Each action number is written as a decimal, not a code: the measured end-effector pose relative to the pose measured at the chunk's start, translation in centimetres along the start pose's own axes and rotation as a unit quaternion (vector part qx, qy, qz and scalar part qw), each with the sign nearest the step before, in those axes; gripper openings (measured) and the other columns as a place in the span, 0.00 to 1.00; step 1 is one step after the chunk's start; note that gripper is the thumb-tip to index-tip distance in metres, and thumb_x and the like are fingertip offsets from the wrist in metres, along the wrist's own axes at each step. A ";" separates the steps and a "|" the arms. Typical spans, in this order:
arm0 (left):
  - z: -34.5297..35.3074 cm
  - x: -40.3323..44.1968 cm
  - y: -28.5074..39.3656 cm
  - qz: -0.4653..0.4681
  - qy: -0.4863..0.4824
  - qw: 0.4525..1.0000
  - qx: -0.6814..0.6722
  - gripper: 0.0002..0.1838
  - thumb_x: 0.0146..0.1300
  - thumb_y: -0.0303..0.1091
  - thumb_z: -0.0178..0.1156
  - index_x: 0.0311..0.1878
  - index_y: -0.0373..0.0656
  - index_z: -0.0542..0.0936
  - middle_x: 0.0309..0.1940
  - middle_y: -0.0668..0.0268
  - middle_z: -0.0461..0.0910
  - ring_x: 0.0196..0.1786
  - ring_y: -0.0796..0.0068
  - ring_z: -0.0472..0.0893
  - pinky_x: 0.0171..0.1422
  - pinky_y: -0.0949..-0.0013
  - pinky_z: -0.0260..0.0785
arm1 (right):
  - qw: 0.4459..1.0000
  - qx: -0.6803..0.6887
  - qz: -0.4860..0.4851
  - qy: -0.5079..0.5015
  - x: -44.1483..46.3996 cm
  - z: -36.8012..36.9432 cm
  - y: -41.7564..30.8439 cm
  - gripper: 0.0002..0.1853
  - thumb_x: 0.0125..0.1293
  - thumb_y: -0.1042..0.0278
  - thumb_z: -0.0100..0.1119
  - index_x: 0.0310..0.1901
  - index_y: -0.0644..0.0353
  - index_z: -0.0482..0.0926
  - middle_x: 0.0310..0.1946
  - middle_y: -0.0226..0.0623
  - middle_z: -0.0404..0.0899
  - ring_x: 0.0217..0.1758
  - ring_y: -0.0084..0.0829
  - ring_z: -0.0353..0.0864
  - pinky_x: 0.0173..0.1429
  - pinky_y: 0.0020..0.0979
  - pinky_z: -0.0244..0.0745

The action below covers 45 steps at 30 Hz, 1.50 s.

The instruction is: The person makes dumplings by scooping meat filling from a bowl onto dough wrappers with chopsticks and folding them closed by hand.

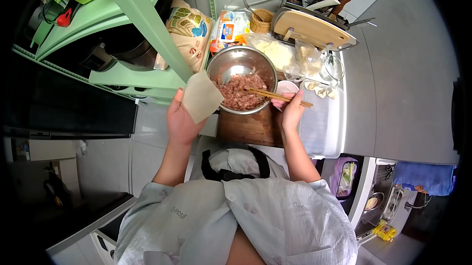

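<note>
My left hand [183, 121] holds a flat, square, pale wrapper [202, 98] just left of the steel bowl [231, 56]. Minced meat [240, 93] lies in the bowl. In my right hand [291, 108] is a pair of wooden chopsticks [295, 101], and their tips reach into the meat. The bowl rests partly on a brown wooden board [250, 130]. Beside my right fingers is a small pale bowl [287, 87]. Several folded dumplings [320, 89] sit at the far end of a translucent tray [322, 127] on the right.
A green shelf [132, 19] stands at the left. Behind the bowl are a printed sack [189, 29], a plastic packet [227, 29], a bag of pale wrappers [278, 54] and a wicker basket [261, 21]. A rack holds a cutting board [309, 28] and knives [339, 3].
</note>
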State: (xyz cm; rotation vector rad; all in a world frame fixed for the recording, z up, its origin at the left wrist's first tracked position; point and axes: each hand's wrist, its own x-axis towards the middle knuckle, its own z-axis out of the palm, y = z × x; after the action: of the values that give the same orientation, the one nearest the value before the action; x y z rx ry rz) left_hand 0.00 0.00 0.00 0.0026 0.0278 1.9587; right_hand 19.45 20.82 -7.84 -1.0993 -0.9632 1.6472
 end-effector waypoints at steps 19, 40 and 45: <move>-2.3 5.0 -6.3 -0.078 0.098 0.990 0.069 0.26 0.76 0.43 0.33 0.68 0.33 0.60 0.64 0.51 0.66 0.68 0.53 0.65 0.74 0.50 0.54 | 0.983 0.114 0.133 -0.052 -3.9 -0.3 -5.9 0.25 0.77 0.50 0.31 0.33 0.64 0.69 0.20 0.49 0.77 0.20 0.39 0.82 0.23 0.29 0.80; -1.8 5.1 -5.6 -0.054 0.129 0.983 0.121 0.24 0.76 0.43 0.37 0.66 0.36 0.63 0.63 0.57 0.69 0.66 0.60 0.69 0.73 0.54 0.58 | 0.964 -0.014 -0.223 -0.142 -8.1 -0.6 -10.3 0.28 0.78 0.55 0.30 0.29 0.68 0.72 0.21 0.47 0.75 0.21 0.40 0.79 0.29 0.33 0.78; -0.2 4.9 -6.7 -0.067 0.160 0.977 0.124 0.24 0.75 0.41 0.36 0.66 0.36 0.63 0.61 0.56 0.70 0.65 0.60 0.69 0.72 0.56 0.59 | 0.974 0.048 -0.201 -0.087 -7.0 -0.8 -8.7 0.27 0.78 0.53 0.33 0.27 0.66 0.71 0.20 0.45 0.74 0.18 0.37 0.76 0.25 0.32 0.75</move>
State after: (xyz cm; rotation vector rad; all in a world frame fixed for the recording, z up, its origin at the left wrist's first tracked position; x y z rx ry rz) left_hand 4.31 7.02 -0.35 -0.1474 0.4734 1.7927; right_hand 23.80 16.75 1.62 -0.6482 -1.1233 1.4516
